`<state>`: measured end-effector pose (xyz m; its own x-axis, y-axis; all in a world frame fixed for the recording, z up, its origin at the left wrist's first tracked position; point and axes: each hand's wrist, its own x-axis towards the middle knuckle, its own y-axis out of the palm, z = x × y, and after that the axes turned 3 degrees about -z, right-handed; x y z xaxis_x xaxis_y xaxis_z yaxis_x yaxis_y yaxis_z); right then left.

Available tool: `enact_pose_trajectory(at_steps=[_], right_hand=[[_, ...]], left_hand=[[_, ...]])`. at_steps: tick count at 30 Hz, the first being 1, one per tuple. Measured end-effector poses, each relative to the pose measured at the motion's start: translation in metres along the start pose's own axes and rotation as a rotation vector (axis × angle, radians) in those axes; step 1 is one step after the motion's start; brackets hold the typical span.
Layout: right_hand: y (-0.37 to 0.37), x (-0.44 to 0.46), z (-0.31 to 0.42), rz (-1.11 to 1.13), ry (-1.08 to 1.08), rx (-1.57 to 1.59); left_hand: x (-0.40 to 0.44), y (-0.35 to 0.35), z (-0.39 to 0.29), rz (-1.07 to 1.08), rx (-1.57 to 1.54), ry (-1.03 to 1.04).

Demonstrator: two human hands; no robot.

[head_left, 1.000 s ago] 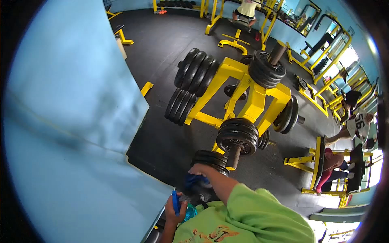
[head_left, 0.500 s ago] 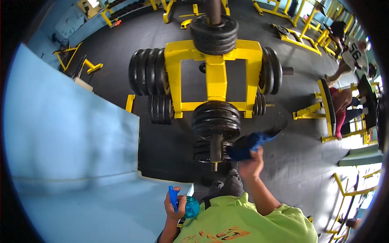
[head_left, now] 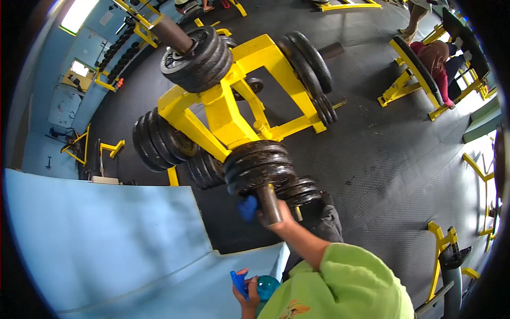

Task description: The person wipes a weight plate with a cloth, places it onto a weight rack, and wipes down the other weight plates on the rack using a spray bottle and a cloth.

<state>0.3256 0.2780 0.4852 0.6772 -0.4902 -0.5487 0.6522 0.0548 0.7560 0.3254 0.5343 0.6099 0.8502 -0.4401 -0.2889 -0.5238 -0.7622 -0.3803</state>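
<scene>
My left hand [head_left: 247,295] is closed around a spray bottle with a blue trigger head [head_left: 239,284] and a teal, see-through body [head_left: 267,287], near the bottom of the view. My right hand [head_left: 277,215] reaches behind the bare bar end [head_left: 269,204] of a yellow weight rack [head_left: 224,114]. Its fingers are partly hidden by that bar. A dark blue cloth [head_left: 248,208] shows just left of the bar, at my right hand. Black plates [head_left: 258,167] sit on the same bar, right above the cloth.
A light blue half wall [head_left: 122,228] stands at the left. More plates [head_left: 162,141] hang on the rack's left side. A person [head_left: 434,61] leans over a bench [head_left: 417,72] at the upper right. Dumbbell racks [head_left: 119,53] line the upper left.
My right hand has moved with the cloth from the right of the front bar to behind it. The view has turned, so the rack appears tilted. My left hand still holds the spray bottle.
</scene>
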Motion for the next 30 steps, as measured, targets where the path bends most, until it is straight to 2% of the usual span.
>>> enact_pose_trajectory(at_steps=[1,2,3,5,6,7,9,11,12,13,15,17,19,21,22,24,25,27,29,30], right_hand=[[-0.006,-0.008,0.024,0.192,0.227,0.580],[0.008,-0.028,0.051,0.080,0.226,0.546],[0.012,-0.037,0.064,0.066,0.256,0.534],[0.011,-0.027,0.045,0.017,0.184,0.464],[0.001,-0.008,0.024,-0.082,0.117,0.320],[-0.007,0.001,0.012,-0.073,0.053,0.247],[-0.001,-0.005,0.028,-0.168,0.136,0.353],[0.036,-0.054,0.084,-0.341,-0.185,0.192],[0.020,-0.049,0.089,-0.357,-0.254,0.080],[-0.001,-0.034,0.083,-0.328,-0.574,-0.241],[0.009,-0.038,0.109,-0.423,-0.716,-0.627],[0.020,-0.027,0.134,-0.291,-1.205,-1.213],[0.036,-0.020,0.151,-0.102,-1.233,-1.172],[0.022,-0.001,0.147,-0.144,-1.065,-1.057],[0.015,0.011,0.146,-0.148,-1.072,-1.057],[0.002,0.027,0.150,-0.032,-0.675,-0.499],[-0.004,0.034,0.153,-0.076,-0.355,-0.324],[-0.004,0.034,0.151,-0.145,-0.480,-0.557],[0.006,0.013,0.152,-0.019,-0.524,-0.479],[0.017,0.003,0.152,-0.003,-0.847,-0.762]], left_hand=[[0.001,-0.001,0.002,0.002,-0.040,-0.018],[0.002,-0.001,0.004,0.004,-0.086,-0.038],[0.002,-0.002,0.005,-0.005,-0.094,-0.039],[0.005,0.003,0.007,0.009,-0.093,-0.036],[0.005,0.006,0.007,0.031,-0.100,-0.040],[0.006,0.009,0.007,0.018,-0.084,-0.054],[0.010,0.015,0.004,0.019,-0.057,-0.055],[0.011,0.017,0.001,-0.025,-0.084,0.040],[0.014,0.016,0.003,-0.033,-0.086,0.048],[0.014,0.015,0.008,-0.021,-0.088,0.034],[0.015,0.016,0.008,0.002,-0.092,0.022],[0.015,0.021,0.003,0.029,-0.046,0.041],[0.015,0.028,-0.007,0.050,-0.048,0.048],[0.020,0.035,-0.014,0.062,-0.058,0.062],[0.021,0.038,-0.015,0.070,-0.019,0.074],[0.021,0.044,-0.014,0.084,0.017,0.083],[0.022,0.048,-0.011,0.095,0.010,0.094],[0.028,0.054,-0.013,0.120,0.008,0.126],[0.024,0.057,-0.020,0.142,0.006,0.141],[0.021,0.065,-0.033,0.103,0.003,0.153]])
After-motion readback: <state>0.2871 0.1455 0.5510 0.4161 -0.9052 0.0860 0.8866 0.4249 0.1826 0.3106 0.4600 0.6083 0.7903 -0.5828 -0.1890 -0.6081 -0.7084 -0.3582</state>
